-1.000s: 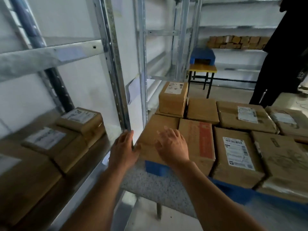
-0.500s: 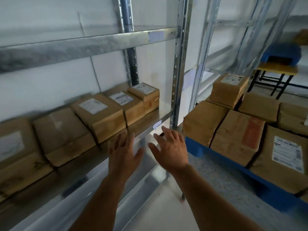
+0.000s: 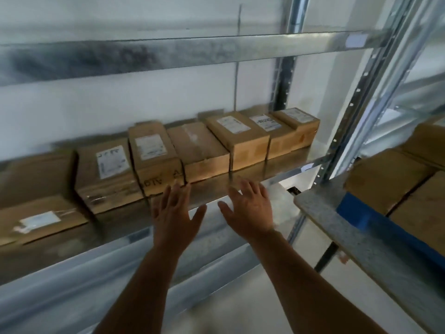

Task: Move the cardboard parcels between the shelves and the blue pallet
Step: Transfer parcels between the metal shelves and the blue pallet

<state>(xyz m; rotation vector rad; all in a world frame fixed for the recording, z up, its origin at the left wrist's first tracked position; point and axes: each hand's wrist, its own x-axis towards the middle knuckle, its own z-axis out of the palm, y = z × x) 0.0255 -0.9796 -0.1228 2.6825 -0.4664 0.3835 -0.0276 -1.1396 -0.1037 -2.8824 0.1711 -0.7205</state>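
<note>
A white wall backs a galvanised steel shelving unit (image 3: pixel 192 50), its upright post (image 3: pixel 346 121) punched with holes, in a storeroom seen from a head-worn camera. A row of cardboard parcels (image 3: pixel 199 145) lines the middle shelf (image 3: pixel 216 184), set side by side and touching, most carrying white shipping labels (the print is too blurred to read). At the left end a larger carton (image 3: pixel 36 189) sits nearest the camera, a label low on its front face. Beside it stands a labelled parcel (image 3: pixel 108 174), then a box with dark lettering on its front (image 3: pixel 156 160), then a plain taped box (image 3: pixel 199 150), and three more labelled ones running toward the post.

A person's two bare forearms reach in from the bottom edge. The left hand (image 3: pixel 175 213) and right hand (image 3: pixel 250 208) hover just in front of the shelf edge, backs to the camera, fingers straight and spread, holding nothing; neither touches a parcel, though the left fingertips overlap the lettered box in the view.

To the right, apart from the shelving, a speckled grey tabletop (image 3: pixel 337 227) bears the blue pallet (image 3: pixel 356 213), on which more cardboard parcels (image 3: pixel 390 174) are packed closely together.
</note>
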